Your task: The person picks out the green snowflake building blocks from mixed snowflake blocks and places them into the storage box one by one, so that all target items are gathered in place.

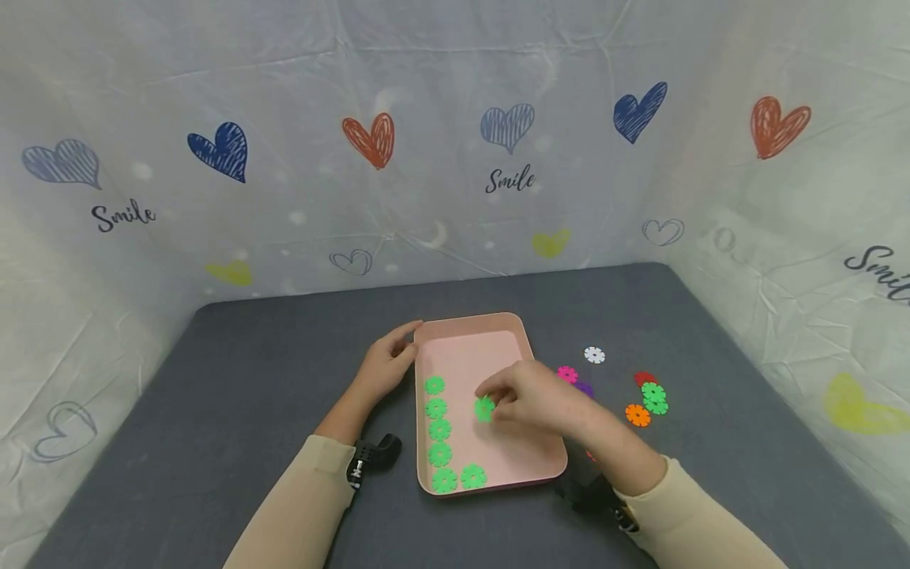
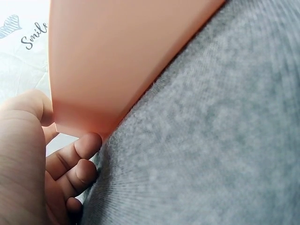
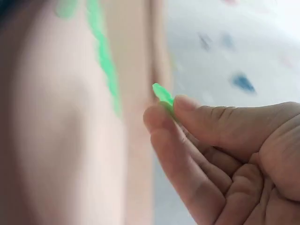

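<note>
A pink tray [image 1: 490, 466] lies on the dark table. My left hand [image 1: 387, 363] holds it by the far left corner; in the left wrist view the thumb and fingers curl about the corner of the tray wall [image 2: 108, 56]. My right hand [image 1: 533, 399] is above the tray's middle, pinching a green snowflake disc [image 1: 484, 408] between thumb and fingertips; the right wrist view shows this disc [image 3: 163, 93] edge-on. Several green discs [image 1: 440, 430] form a column along the tray's left side. Another green disc [image 1: 473, 476] lies beside the lowest one.
Right of the tray, loose snowflake discs lie on the table: white [image 1: 594, 355], pink [image 1: 566, 374], orange [image 1: 637, 416], red [image 1: 644, 378] and green [image 1: 655, 399]. A purple one [image 1: 584, 390] is partly hidden by the right arm. A printed curtain [image 1: 441, 197] hangs behind the table.
</note>
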Demonstrator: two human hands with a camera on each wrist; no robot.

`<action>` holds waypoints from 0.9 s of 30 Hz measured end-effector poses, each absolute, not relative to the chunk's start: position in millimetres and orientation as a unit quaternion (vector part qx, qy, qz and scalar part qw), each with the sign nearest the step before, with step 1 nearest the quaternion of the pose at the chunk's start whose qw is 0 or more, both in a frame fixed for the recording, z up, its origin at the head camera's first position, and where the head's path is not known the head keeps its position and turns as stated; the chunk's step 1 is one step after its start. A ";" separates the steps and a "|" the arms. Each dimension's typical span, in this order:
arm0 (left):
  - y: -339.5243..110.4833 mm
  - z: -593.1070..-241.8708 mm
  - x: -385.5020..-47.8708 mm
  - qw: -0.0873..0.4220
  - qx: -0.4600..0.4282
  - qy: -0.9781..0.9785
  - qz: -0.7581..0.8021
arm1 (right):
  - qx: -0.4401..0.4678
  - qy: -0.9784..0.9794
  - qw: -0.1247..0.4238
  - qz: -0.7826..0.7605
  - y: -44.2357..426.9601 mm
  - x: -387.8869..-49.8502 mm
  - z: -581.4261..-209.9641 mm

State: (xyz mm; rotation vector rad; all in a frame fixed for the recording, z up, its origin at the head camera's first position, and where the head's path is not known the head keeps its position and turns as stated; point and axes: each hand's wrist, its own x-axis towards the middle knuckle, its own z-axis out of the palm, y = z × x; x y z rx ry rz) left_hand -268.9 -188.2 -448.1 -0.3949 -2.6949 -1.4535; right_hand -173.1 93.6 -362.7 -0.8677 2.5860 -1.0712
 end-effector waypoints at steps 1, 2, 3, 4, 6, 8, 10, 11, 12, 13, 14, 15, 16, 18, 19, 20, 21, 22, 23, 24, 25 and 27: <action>-187.9 -448.2 -268.9 0.027 -0.129 -0.871 -0.473 | -0.309 0.879 0.102 -0.348 85.8 -170.0 -368.2; -187.7 -448.4 -268.9 0.026 -0.130 -0.871 -0.474 | -0.318 0.881 0.103 -0.334 79.1 -167.1 -373.6; -187.2 -448.4 -269.0 0.027 -0.130 -0.870 -0.474 | -0.323 0.883 0.105 -0.324 73.5 -164.4 -378.3; -186.8 -448.5 -269.3 0.028 -0.130 -0.871 -0.474 | -0.324 0.886 0.108 -0.314 69.3 -162.1 -382.1; -186.0 -448.7 -269.7 0.027 -0.129 -0.870 -0.475 | -0.321 0.892 0.111 -0.297 64.2 -158.9 -387.2; -185.2 -448.9 -270.3 0.027 -0.131 -0.870 -0.475 | -0.318 0.897 0.108 -0.289 62.8 -157.1 -389.8; -184.5 -448.9 -270.6 0.026 -0.133 -0.869 -0.476 | -0.319 0.898 0.102 -0.285 62.9 -156.4 -390.7; -184.3 -449.0 -270.5 0.024 -0.134 -0.868 -0.478 | -0.319 0.898 0.101 -0.285 63.2 -156.3 -391.4; -184.1 -449.1 -270.5 0.023 -0.135 -0.867 -0.479 | -0.319 0.898 0.101 -0.284 63.3 -156.5 -392.5; -183.8 -449.2 -270.4 0.021 -0.136 -0.866 -0.480 | -0.319 0.898 0.103 -0.283 63.3 -156.5 -393.5; -183.6 -449.6 -270.4 0.020 -0.137 -0.866 -0.481 | -0.319 0.898 0.105 -0.283 63.2 -156.4 -394.6; -183.4 -449.9 -270.3 0.019 -0.137 -0.865 -0.482 | -0.321 0.898 0.109 -0.282 63.0 -156.4 -396.0; -183.3 -450.4 -270.4 0.018 -0.137 -0.864 -0.483 | -0.322 0.897 0.112 -0.281 62.9 -156.7 -397.5; -182.9 -451.3 -270.7 0.016 -0.137 -0.864 -0.484 | -0.327 0.896 0.116 -0.276 63.4 -157.4 -398.0; -182.8 -451.6 -270.9 0.016 -0.136 -0.864 -0.484 | -0.333 0.896 0.113 -0.272 64.8 -158.0 -396.6; -182.9 -452.0 -271.3 0.016 -0.136 -0.864 -0.485 | -0.336 0.896 0.111 -0.270 67.1 -159.0 -393.8; -183.0 -452.5 -271.8 0.016 -0.136 -0.864 -0.485 | -0.338 0.895 0.107 -0.269 70.5 -160.5 -389.9; -183.2 -452.7 -272.1 0.016 -0.135 -0.863 -0.486 | -0.337 0.897 0.100 -0.268 75.2 -162.2 -384.5; -183.3 -452.2 -271.9 0.016 -0.134 -0.863 -0.487 | -0.332 0.900 0.093 -0.266 81.2 -163.7 -377.8; -183.6 -451.7 -271.7 0.017 -0.133 -0.862 -0.488 | -0.323 0.903 0.088 -0.268 88.8 -165.4 -370.7; -184.1 -451.3 -271.5 0.018 -0.132 -0.861 -0.490 | -0.310 0.908 0.084 -0.269 97.6 -166.9 -363.6; -185.0 -450.4 -270.9 0.019 -0.130 -0.860 -0.493 | -0.270 0.921 0.081 -0.270 118.9 -168.4 -352.3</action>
